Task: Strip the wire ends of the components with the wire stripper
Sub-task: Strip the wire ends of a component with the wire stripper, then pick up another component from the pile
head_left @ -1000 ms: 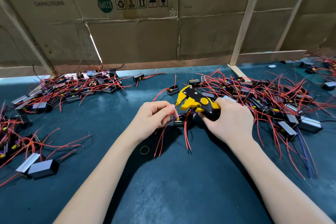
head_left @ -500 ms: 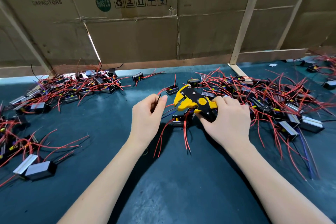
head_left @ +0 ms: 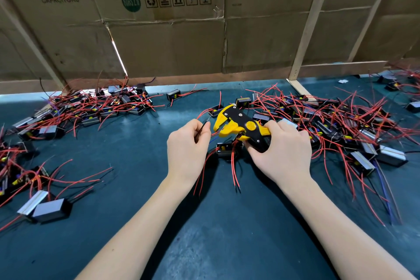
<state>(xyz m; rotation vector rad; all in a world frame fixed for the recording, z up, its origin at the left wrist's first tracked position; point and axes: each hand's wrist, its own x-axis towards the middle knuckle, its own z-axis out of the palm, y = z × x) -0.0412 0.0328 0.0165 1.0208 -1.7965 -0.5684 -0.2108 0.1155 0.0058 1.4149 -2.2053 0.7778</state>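
Judging by the heaps of wired parts (head_left: pixel 336 120) along the desk's far edge, much stripping remains; mid-desk, the left hand (head_left: pixel 187 146) pinches a dark wire (head_left: pixel 203 125) beside the open-mouthed stripper (head_left: pixel 238 126), squeezed in the right hand (head_left: pixel 281 150) above one part (head_left: pixel 223 150).

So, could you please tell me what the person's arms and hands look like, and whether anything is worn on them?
Both arms are bare from the bottom edge of the picture up to the wrists, with no sleeves in view. The left hand and the right hand wear no gloves, and no rings, watch or bracelets show on the sides that face the camera.
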